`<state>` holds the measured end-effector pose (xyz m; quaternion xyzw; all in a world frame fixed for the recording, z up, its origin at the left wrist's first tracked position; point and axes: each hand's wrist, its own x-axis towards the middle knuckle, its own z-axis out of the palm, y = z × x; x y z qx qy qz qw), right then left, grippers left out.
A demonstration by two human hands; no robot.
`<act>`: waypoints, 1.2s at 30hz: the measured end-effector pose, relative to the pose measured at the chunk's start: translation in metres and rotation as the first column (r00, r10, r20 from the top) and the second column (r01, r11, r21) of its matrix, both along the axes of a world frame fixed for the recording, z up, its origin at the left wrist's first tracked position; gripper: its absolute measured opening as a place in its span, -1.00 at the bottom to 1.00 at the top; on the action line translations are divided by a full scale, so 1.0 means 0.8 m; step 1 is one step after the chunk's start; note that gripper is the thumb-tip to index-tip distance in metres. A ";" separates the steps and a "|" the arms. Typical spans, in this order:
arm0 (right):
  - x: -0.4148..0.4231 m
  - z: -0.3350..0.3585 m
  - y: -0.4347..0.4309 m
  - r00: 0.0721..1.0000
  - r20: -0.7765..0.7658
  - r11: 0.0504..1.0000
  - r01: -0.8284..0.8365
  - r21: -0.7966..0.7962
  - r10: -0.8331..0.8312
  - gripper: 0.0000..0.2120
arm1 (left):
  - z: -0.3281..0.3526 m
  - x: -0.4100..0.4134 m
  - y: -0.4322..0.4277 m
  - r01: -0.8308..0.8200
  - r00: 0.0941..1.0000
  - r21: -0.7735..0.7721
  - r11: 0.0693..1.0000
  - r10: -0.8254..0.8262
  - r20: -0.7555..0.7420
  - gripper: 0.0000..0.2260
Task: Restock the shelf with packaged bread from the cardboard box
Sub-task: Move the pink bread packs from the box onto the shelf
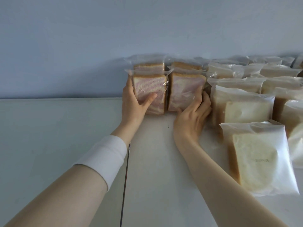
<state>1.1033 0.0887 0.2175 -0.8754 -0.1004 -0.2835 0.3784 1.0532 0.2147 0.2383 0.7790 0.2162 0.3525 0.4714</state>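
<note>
Gripping the left clear-wrapped pink-swirled bread pack (pixel 149 89), left hand (pixel 134 99) curled; right hand (pixel 191 118) clamps the touching twin pack (pixel 185 90); both upright, pale blue wall (pixel 82 46) just beyond.

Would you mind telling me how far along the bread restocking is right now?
Done: white bread packets fill the shelf at right, and two back pink packets sit by the wall. In hand: the left hand grips the left front pink packet, the right hand the right front pink packet. Left: the cardboard box is out of view, so I cannot tell.
</note>
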 end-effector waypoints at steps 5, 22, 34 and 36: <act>-0.002 -0.002 0.001 0.994 -0.094 0.996 -0.062 -0.059 0.056 -0.32 | 0.005 -0.002 -0.006 -0.045 0.998 0.033 0.998 0.046 -0.044 -0.02; -0.094 0.048 -0.062 0.937 -0.232 0.812 -0.343 -0.472 0.261 -0.43 | 0.038 -0.134 -0.066 0.136 0.760 0.678 0.723 0.363 -0.540 -0.45; -0.285 0.117 -0.264 0.884 -0.447 0.615 -0.431 -0.660 0.139 -0.61 | 0.120 -0.282 -0.218 0.739 0.441 0.524 0.424 0.283 -0.852 -0.57; -0.308 0.123 -0.307 0.857 -0.507 0.562 -0.467 -0.683 0.097 -0.60 | 0.135 -0.295 -0.260 0.774 0.396 0.479 0.414 0.273 -0.877 -0.55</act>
